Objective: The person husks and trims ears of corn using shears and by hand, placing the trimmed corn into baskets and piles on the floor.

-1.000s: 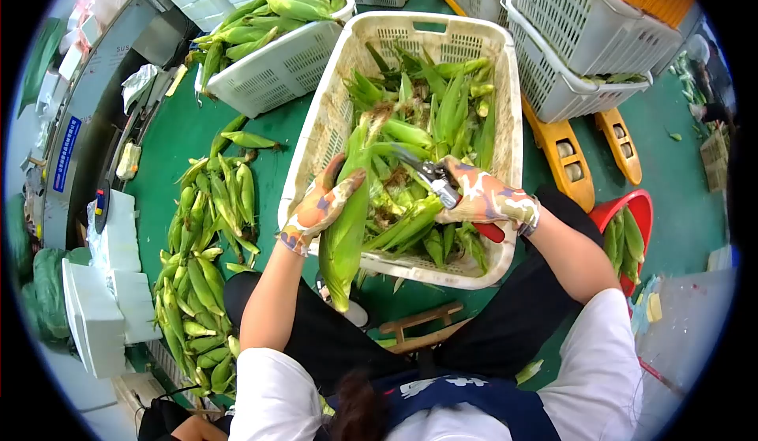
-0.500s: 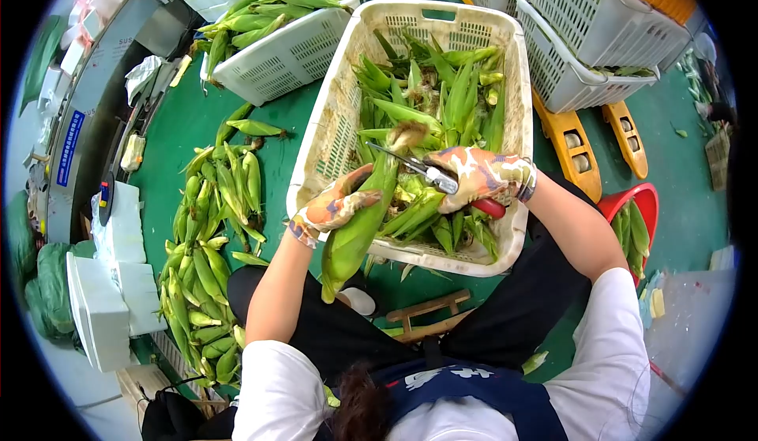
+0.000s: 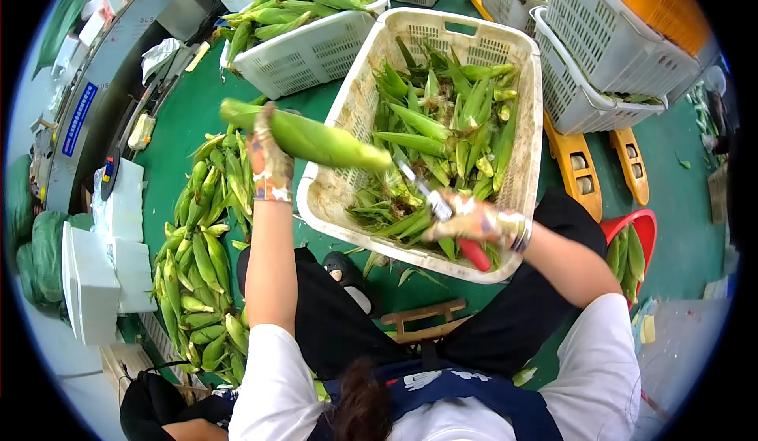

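My left hand (image 3: 271, 157), in a patterned glove, is closed on a green ear of corn (image 3: 328, 142). The ear lies nearly level, its pale end over the left rim of a dirty white basket (image 3: 316, 196). My right hand (image 3: 474, 221), gloved alike and slightly blurred, grips red-handled pruning shears (image 3: 422, 191) above the basket's near part. The blades point up and left, close to the ear's pale end. Husks and leafy trimmings (image 3: 426, 121) fill much of the basket.
A corn pile (image 3: 193, 267) lies on the green floor at left. Behind stands a full white crate (image 3: 304, 58). Stacked crates (image 3: 604, 34), a yellow pallet jack (image 3: 575, 165) and a red bucket (image 3: 647, 232) are at right. A person's arm (image 3: 193, 429) shows at the lower left.
My left hand has moved left and up with the ear, which has turned from upright to nearly level. My right hand and the shears are lower, and the ear's silk end no longer shows.
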